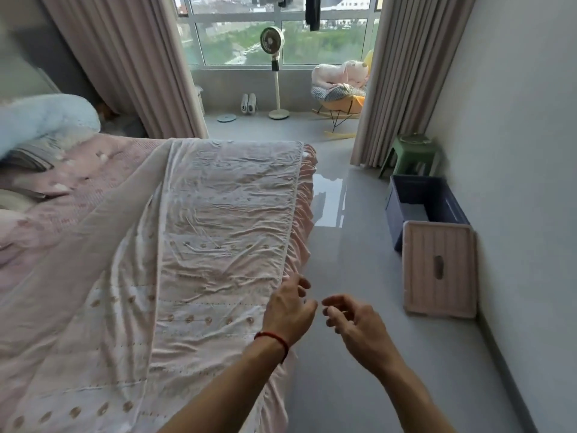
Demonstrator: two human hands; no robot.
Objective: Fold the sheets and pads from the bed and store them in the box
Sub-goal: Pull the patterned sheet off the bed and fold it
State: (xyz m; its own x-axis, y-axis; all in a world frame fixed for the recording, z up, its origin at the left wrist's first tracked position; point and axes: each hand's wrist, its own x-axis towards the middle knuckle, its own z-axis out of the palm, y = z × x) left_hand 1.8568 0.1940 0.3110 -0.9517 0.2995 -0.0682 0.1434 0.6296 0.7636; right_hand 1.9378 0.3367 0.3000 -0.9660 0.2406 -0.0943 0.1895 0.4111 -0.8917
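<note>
A tall white fan (pixel 272 45) stands on a thin pole by the big window (pixel 281 29). Just left of it, a pair of white shoes (pixel 249 103) leans against the low wall. A rocking chair (pixel 338 103) sits in the right corner of that space, and a soft pink toy (pixel 340 73) lies on top of it (with a checked cloth under the toy). Long beige curtains (pixel 402 73) hang on both sides. Dark clothes (pixel 313 10) hang up high by the glass. A green stool (pixel 412 154) stands near the right wall. The grey floor (pixel 359 354) is shiny.
</note>
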